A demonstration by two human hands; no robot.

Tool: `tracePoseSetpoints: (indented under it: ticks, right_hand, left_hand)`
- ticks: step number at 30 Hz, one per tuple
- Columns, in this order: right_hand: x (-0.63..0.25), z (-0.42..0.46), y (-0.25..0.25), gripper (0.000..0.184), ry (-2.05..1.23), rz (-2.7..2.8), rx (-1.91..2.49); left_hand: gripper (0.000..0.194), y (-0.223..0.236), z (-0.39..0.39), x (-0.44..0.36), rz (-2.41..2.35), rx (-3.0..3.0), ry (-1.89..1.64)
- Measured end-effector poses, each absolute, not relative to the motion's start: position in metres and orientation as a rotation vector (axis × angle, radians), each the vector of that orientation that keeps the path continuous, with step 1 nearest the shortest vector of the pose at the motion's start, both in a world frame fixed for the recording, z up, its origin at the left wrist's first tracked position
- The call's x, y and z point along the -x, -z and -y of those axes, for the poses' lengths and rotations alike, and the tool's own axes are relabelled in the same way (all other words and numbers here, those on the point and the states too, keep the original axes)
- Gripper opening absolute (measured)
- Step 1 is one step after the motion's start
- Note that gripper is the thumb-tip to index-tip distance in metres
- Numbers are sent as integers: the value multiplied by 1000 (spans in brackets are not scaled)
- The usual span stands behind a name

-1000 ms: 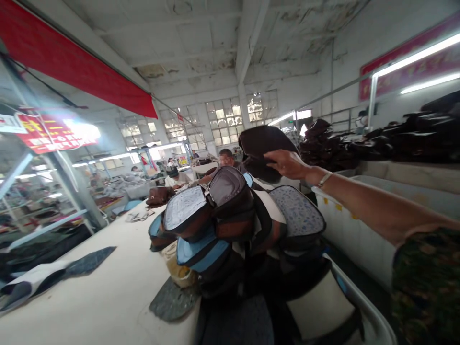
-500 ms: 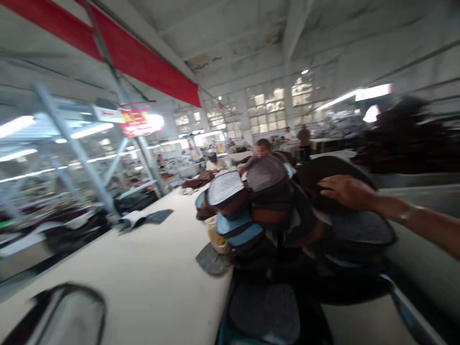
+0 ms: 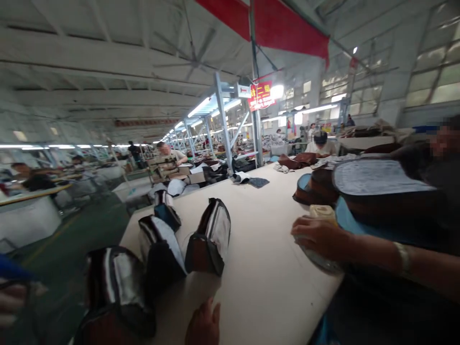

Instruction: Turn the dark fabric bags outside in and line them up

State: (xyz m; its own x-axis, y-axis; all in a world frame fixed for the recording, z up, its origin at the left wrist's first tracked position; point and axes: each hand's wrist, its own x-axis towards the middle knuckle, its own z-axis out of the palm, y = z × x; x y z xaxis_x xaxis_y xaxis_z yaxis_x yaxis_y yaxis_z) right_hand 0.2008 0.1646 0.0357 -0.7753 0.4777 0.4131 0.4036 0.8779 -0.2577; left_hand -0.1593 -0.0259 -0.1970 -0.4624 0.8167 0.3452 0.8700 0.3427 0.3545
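Note:
My right hand point(image 3: 316, 237) reaches in from the right with a bracelet on its wrist. Its fingers curl down over a flat grey fabric piece point(image 3: 323, 262) at the edge of the long white table point(image 3: 262, 268). A yellowish tape roll point(image 3: 321, 212) stands just behind that hand. Only part of my left hand point(image 3: 203, 326) shows at the bottom edge; it lies on the table with fingers stretched out and holds nothing. Closest to it are small brown and grey bags point(image 3: 212, 237) standing on the table's left side.
A stack of brown, blue and patterned bags point(image 3: 373, 191) fills the right side. More bags point(image 3: 118, 292) stand near the table's left corner. Other people work at tables further back. A blurred hand with a blue sleeve point(image 3: 10, 297) shows at the far left.
The view has swung left from the bag stack to the table. My right hand let go of the dark bag it held up and came down onto the grey piece. My left hand came into view.

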Motion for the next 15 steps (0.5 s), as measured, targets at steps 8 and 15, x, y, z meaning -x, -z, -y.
tracePoseSetpoints:
  ticks: [8, 15]
  right_hand:
    - [50, -183, -10, 51, -283, 2750, 175]
    - [127, -173, 17, 17, -332, 2801, 113]
  left_hand:
    - [20, 233, 33, 154, 2507, 1491, 560]
    - [22, 230, 38, 142, 2594, 1423, 550]
